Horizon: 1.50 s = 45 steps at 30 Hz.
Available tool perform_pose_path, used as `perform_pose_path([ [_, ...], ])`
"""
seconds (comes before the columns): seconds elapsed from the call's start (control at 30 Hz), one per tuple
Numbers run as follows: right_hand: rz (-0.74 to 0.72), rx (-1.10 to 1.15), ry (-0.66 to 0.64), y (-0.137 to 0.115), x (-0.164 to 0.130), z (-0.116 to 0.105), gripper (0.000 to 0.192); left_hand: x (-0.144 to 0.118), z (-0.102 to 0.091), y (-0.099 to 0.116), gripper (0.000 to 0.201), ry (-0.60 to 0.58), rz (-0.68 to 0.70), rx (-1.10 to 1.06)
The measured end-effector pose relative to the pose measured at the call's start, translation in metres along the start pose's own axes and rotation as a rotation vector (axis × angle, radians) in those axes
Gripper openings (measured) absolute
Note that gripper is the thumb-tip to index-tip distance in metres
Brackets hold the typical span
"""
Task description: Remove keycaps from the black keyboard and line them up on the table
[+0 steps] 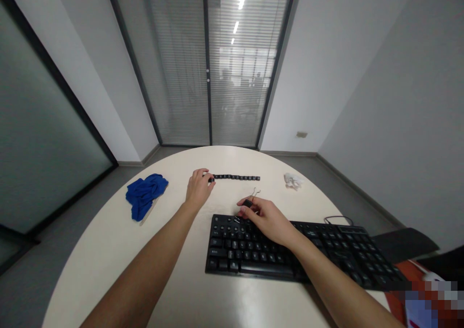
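A black keyboard (253,266) lies across the front right of the round table, with several keys gone from its upper left rows. Removed black keycaps (237,177) form a straight row farther back. My left hand (198,189) is at the row's left end, thumb and fingers closed around a keycap (211,179). Over the keyboard's upper left edge, my right hand (266,217) grips a keycap puller (247,203) by its black handle. Its thin wire prongs (255,192) point away from me. My right palm and forearm hide part of the keys.
A crumpled blue cloth (147,192) lies at the left, partly over a thin pale stick (149,213). Crumpled white tissue (293,180) sits at the back right. The keyboard cable (339,217) loops behind it. A dark chair (404,243) stands beyond the table's right edge.
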State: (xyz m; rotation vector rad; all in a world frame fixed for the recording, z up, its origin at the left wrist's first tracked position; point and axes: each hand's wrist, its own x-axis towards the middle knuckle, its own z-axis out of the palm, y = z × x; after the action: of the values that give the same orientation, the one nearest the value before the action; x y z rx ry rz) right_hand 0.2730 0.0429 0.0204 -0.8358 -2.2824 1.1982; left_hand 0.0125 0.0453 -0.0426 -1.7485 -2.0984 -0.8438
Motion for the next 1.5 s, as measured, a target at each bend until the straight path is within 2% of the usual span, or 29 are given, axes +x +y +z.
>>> perform_pose_path([
  [0.33,0.001,0.034,-0.008,0.002,0.000,-0.002,0.025,-0.002,-0.003,0.003,0.022,-0.002,-0.004,-0.004],
  [0.57,-0.005,0.028,-0.020,-0.005,-0.002,-0.011,0.034,-0.009,-0.022,0.018,0.025,-0.048,0.078,-0.094],
  [0.67,-0.006,-0.011,-0.061,-0.007,-0.006,-0.016,0.034,-0.017,-0.037,0.036,0.017,-0.172,0.080,-0.273],
  [0.73,-0.020,-0.049,-0.081,-0.008,-0.008,-0.020,0.035,-0.026,-0.047,0.048,0.019,-0.333,0.073,-0.420],
  [0.8,-0.035,-0.067,-0.103,-0.009,-0.009,-0.024,0.036,-0.037,-0.055,0.058,0.021,-0.466,0.126,-0.451],
  [0.87,-0.047,-0.077,-0.124,-0.010,-0.011,-0.027,0.036,-0.048,-0.061,0.062,0.020,-0.532,0.175,-0.447],
  [1.0,-0.041,-0.097,-0.153,-0.011,-0.012,-0.030,0.035,-0.060,-0.066,0.060,0.019,-0.563,0.157,-0.436],
  [1.1,-0.031,-0.090,-0.173,-0.010,-0.012,-0.027,0.036,-0.060,-0.071,0.058,0.020,-0.542,0.145,-0.340],
  [1.33,-0.047,0.002,-0.165,-0.014,-0.008,-0.001,0.038,-0.059,-0.091,0.043,0.014,-0.509,0.114,-0.166],
  [1.4,-0.078,0.009,-0.150,-0.017,-0.007,0.008,0.037,-0.061,-0.092,0.034,0.011,-0.504,0.074,-0.178],
  [1.5,-0.112,0.006,-0.118,-0.019,-0.006,0.018,0.036,-0.065,-0.088,0.023,0.015,-0.493,0.079,-0.327],
])
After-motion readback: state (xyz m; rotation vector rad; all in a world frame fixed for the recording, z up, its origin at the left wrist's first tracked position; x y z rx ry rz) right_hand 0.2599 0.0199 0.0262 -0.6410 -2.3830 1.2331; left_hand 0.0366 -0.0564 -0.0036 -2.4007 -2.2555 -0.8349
